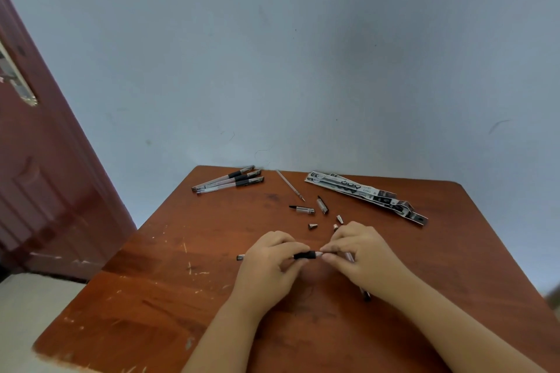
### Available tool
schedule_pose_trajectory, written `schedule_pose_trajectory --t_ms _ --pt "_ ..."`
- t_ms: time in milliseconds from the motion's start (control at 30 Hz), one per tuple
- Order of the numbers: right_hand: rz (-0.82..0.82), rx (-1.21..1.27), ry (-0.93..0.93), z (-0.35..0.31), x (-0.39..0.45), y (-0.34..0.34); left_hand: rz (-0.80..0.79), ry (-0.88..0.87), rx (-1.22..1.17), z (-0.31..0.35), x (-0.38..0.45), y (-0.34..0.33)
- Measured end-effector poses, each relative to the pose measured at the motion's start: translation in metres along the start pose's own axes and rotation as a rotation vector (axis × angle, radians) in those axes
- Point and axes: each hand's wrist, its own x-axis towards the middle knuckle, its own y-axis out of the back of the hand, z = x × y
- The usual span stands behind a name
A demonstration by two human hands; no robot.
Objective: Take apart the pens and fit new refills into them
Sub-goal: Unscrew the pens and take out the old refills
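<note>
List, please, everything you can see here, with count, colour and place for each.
Table: one, reddish-brown, scratched, against the wall.
Whole pens: three, clear with black grips, far left corner.
Loose refill: one, clear, far middle.
Caps: two, clear and black, centre.
Metal tips: about three, silver, behind the hands.
Refill packets: several, black and white, far right.
Door: one, dark red, left.
Held pen: one, black grip, between both hands.
Left hand: grips the barrel.
Right hand: pinches the tip end.
</note>
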Motion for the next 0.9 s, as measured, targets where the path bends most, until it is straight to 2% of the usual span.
schedule_pose_trajectory --t_ms 233,367,500,567,733,833,900 --pt "0.172 -0.135 -0.039 0.020 -0.001 0.019 0.082 0.154 0.024 -0.012 0.001 0.010" --pt "0.311 -0.123 -0.152 0.033 -0.002 0.035 0.142 0.299 0.059 -0.015 0.003 0.012" --pt "0.366 -0.115 -0.175 0.027 0.000 0.028 0.173 0.462 0.123 -0.015 0.005 0.015" --pt "0.388 -0.134 -0.168 0.022 0.004 0.019 0.148 0.486 0.131 -0.014 0.005 0.015" --pt "0.361 -0.381 -0.105 0.018 0.037 -0.012 0.040 0.431 0.149 -0.006 0.003 0.007" --pt "0.322 -0.423 -0.271 0.018 0.074 -0.024 0.039 0.436 0.144 -0.007 0.003 0.008" --pt "0.234 -0.445 -0.404 0.021 0.094 -0.029 0.040 0.446 0.139 -0.007 0.004 0.009"
